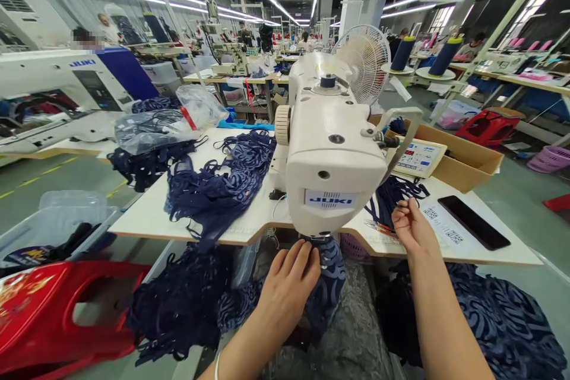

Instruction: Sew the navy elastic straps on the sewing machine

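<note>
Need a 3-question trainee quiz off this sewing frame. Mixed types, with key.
1. Multiple choice. Which hand is at the patterned fabric beneath the head of the sewing machine?
A) left
B) right
C) both

2. True or false, about the right hand: it is gripping the phone.

3. Fill in the blank. The blue lettering on the machine's near end reads ____.

Key:
1. A. The left hand has its fingertips at the fabric just under the head.
2. False. Its fingertips are by the dark straps on the tabletop.
3. JUKI.
</note>
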`<state>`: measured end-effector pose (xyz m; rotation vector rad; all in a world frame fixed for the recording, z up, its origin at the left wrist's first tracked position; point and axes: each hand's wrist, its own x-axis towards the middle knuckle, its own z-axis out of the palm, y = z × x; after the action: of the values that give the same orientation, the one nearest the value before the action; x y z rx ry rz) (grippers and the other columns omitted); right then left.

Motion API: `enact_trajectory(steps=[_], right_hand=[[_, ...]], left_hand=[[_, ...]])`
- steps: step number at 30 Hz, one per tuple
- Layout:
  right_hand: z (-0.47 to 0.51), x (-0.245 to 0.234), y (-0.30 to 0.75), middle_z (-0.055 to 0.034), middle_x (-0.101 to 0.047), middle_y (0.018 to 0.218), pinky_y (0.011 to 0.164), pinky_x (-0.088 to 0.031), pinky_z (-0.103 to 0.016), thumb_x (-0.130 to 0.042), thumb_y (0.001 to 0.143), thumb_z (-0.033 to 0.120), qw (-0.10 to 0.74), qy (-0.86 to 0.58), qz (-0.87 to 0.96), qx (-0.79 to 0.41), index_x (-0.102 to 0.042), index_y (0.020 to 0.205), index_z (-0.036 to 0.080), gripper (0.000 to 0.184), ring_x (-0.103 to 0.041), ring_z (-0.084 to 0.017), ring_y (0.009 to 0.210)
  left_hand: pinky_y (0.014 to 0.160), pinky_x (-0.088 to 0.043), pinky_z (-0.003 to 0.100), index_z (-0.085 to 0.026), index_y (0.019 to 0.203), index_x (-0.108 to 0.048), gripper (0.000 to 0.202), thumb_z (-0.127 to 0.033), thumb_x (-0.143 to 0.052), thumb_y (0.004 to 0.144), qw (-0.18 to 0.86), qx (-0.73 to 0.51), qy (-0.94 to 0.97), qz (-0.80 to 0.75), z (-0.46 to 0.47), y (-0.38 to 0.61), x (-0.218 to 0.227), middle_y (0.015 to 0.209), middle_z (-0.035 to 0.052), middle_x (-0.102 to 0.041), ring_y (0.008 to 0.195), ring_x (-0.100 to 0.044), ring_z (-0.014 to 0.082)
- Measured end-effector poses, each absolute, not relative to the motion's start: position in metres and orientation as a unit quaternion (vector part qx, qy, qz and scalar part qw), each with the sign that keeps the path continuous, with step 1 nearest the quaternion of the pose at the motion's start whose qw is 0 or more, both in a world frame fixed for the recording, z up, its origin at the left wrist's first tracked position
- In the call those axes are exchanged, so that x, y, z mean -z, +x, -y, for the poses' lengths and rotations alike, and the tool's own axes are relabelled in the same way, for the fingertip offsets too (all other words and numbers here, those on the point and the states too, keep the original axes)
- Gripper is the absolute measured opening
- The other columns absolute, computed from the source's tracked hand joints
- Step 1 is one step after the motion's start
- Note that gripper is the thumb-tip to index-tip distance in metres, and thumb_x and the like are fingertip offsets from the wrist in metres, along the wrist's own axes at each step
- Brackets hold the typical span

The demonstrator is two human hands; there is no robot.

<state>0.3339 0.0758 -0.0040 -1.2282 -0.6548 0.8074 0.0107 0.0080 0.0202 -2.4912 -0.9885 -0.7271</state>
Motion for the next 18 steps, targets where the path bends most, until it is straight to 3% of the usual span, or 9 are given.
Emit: enact_trajectory(steps=[4,7,8,10,12,13,15,18], right_hand=[[-0.039,-0.004,0.295,0.007,-0.047,0.067,0.051,-0.046,-0.012,-0.083,0.069,0.036,0.724,-0.385,0.185,-0.542,-0.061,0.085,0.02,0.032,-0.041,-0.003,0.052],[-0.02,-0.008,0.258,0.0041,-0.051,0.07,0.048,-0.045,-0.012,-0.081,0.071,0.031,0.656,-0.343,0.145,-0.656,-0.067,0.091,0.017,0.028,-0.044,-0.005,0.055],[-0.016,-0.009,0.248,0.0019,-0.054,0.075,0.048,-0.045,-0.014,-0.079,0.074,0.035,0.634,-0.353,0.16,-0.669,-0.068,0.092,0.017,0.028,-0.046,-0.006,0.057],[-0.012,-0.011,0.231,-0.0001,-0.055,0.076,0.048,-0.043,-0.018,-0.072,0.08,0.044,0.598,-0.382,0.214,-0.671,-0.069,0.094,0.015,0.032,-0.045,-0.008,0.058],[-0.012,-0.011,0.222,0.0028,-0.046,0.066,0.045,-0.037,-0.02,-0.065,0.086,0.049,0.572,-0.411,0.283,-0.652,-0.069,0.095,0.015,0.036,-0.038,-0.008,0.053],[-0.014,-0.01,0.219,0.0047,-0.04,0.061,0.045,-0.034,-0.021,-0.062,0.088,0.05,0.561,-0.423,0.321,-0.635,-0.068,0.095,0.015,0.037,-0.035,-0.008,0.051],[-0.017,-0.01,0.215,0.0058,-0.037,0.058,0.048,-0.034,-0.023,-0.058,0.091,0.05,0.543,-0.448,0.404,-0.584,-0.065,0.096,0.016,0.035,-0.037,-0.01,0.051],[-0.023,-0.009,0.214,0.0035,-0.047,0.063,0.055,-0.038,-0.026,-0.055,0.093,0.049,0.517,-0.493,0.499,-0.492,-0.06,0.097,0.019,0.031,-0.045,-0.013,0.056]], left_hand=[[0.103,-0.043,0.034,-0.011,0.089,-0.06,0.025,-0.003,-0.037,0.084,0.127,0.244,-0.927,0.256,-0.005,0.003,-0.027,0.129,0.0194,-0.057,0.125,-0.051,0.024],[0.105,-0.042,0.037,-0.01,0.099,-0.059,0.019,-0.009,-0.049,0.083,0.08,0.163,-0.938,0.296,0.004,-0.001,-0.034,0.144,0.0225,-0.042,0.132,-0.045,0.0281],[0.105,-0.042,0.038,-0.01,0.109,-0.057,0.027,-0.014,-0.056,0.083,0.067,0.132,-0.938,0.315,0.007,-0.001,-0.036,0.149,0.0225,-0.035,0.134,-0.042,0.0297],[0.106,-0.041,0.042,-0.01,0.133,-0.045,0.068,-0.034,-0.074,0.076,0.047,0.092,-0.937,0.334,0.012,-0.001,-0.039,0.154,0.0221,-0.026,0.137,-0.037,0.033],[0.105,-0.042,0.046,-0.007,0.144,-0.031,0.113,-0.062,-0.08,0.059,0.026,0.085,-0.937,0.337,0.013,0.002,-0.04,0.152,0.0234,-0.031,0.134,-0.039,0.0362],[0.103,-0.043,0.047,-0.004,0.144,-0.031,0.121,-0.071,-0.077,0.054,0.019,0.091,-0.936,0.34,0.012,0.005,-0.04,0.148,0.0239,-0.037,0.131,-0.042,0.0366],[0.099,-0.046,0.045,-0.004,0.137,-0.043,0.103,-0.072,-0.069,0.064,0.027,0.118,-0.928,0.351,0.007,0.01,-0.039,0.138,0.0215,-0.051,0.122,-0.051,0.0337],[0.091,-0.052,0.038,-0.009,0.122,-0.057,0.037,-0.032,-0.056,0.094,0.071,0.156,-0.921,0.351,0.001,0.017,-0.039,0.122,0.0134,-0.063,0.108,-0.06,0.0256]])
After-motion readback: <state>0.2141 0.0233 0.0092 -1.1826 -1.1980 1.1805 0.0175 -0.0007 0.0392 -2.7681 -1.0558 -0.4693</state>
